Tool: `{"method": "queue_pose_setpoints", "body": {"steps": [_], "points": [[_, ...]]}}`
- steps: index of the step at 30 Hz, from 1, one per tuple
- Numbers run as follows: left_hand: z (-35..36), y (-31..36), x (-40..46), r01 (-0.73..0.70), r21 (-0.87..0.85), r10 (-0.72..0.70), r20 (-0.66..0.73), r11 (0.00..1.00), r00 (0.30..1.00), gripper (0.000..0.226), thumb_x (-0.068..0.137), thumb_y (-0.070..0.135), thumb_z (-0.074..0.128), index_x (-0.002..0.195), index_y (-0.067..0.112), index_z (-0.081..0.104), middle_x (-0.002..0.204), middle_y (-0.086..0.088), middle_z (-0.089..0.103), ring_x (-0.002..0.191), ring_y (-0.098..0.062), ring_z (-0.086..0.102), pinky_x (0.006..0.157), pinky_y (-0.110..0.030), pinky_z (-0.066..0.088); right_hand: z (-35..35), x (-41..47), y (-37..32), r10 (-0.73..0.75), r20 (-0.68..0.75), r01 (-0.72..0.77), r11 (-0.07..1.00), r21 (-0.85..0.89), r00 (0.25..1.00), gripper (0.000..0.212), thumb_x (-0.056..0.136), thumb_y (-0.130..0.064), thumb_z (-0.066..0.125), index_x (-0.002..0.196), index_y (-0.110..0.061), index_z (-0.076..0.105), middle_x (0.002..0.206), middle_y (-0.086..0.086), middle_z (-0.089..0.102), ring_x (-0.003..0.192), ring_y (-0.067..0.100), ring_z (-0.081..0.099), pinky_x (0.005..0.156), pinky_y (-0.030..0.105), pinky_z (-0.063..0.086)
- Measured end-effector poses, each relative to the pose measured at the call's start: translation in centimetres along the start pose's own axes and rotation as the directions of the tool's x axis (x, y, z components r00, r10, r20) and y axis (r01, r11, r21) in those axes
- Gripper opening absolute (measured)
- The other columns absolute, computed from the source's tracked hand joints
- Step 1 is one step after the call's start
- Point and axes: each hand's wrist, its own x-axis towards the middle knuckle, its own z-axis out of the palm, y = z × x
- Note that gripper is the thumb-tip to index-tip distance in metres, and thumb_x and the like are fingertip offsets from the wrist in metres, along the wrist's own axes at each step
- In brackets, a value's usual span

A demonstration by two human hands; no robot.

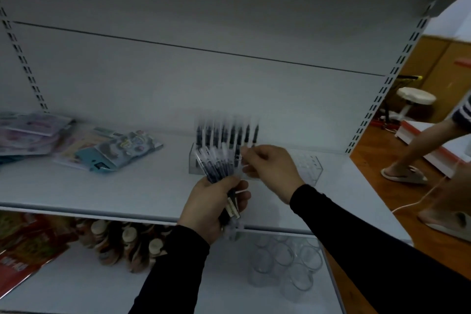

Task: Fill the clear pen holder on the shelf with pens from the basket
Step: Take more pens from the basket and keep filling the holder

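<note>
While stationery packets (107,150) lie well off to the left of both hands on the shelf (76,186), the left hand (214,208) grips a fanned bundle of pens (219,163), fingers curled round their lower ends, caps pointing up and away toward the back panel. Just beyond that hand stands the clear pen holder (305,166), a row of pens (226,134) already upright in its left part. The right hand (270,166) sits just right of the bundle, fingertips pinching what looks like a single pen near the top of the fan, though blur hides the grip. Open slots of the holder lie right beside and behind this hand, so it is the nearer one; a pen's long axis would need to stand upright to drop in. No basket is visible.
</note>
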Motion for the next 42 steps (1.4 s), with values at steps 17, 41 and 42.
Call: {"method": "queue_pose_setpoints", "body": {"steps": [17, 41, 42], "points": [[0.6, -1.1, -0.3, 0.018, -0.031, -0.020, -0.071, 0.999, 0.997, 0.011, 0.090, 0.006, 0.059, 0.088, -0.003, 0.064, 0.077, -0.017, 0.071, 0.073, -0.029, 0.064, 0.076, -0.040, 0.053, -2.5, -1.9, -0.9, 0.040, -0.065, -0.027, 0.981, 0.191, 0.997, 0.024, 0.093, -0.025, 0.064, 0.075, -0.010, 0.071, 0.069, 0.004, 0.067, 0.066, 0.013, 0.061, 0.066, 0.019, 0.055], [-0.9, -0.1, 1.1, -0.003, -0.029, 0.000, -0.129, 1.000, 0.992, 0.008, 0.091, 0.006, 0.058, 0.089, -0.002, 0.061, 0.065, -0.010, 0.062, 0.054, -0.020, 0.059, 0.050, -0.026, 0.053, -1.8, 4.2, -2.2, -0.283, -0.294, 0.239, 0.955, -0.175, 0.913, 0.021, 0.095, -0.029, 0.061, 0.106, -0.014, 0.072, 0.092, -0.004, 0.073, 0.085, 0.011, 0.069, 0.089, 0.028, 0.055], [-0.9, -0.1, 1.1, -0.005, -0.029, 0.002, -0.128, 1.000, 0.992, 0.008, 0.091, 0.006, 0.058, 0.090, -0.002, 0.061, 0.066, -0.010, 0.062, 0.053, -0.020, 0.060, 0.050, -0.026, 0.053, -1.6, 4.3, -2.1, -0.300, -0.271, 0.246, 0.945, -0.217, 0.914, 0.023, 0.095, -0.030, 0.060, 0.107, -0.014, 0.072, 0.096, -0.002, 0.073, 0.086, 0.011, 0.068, 0.089, 0.026, 0.054]]}}
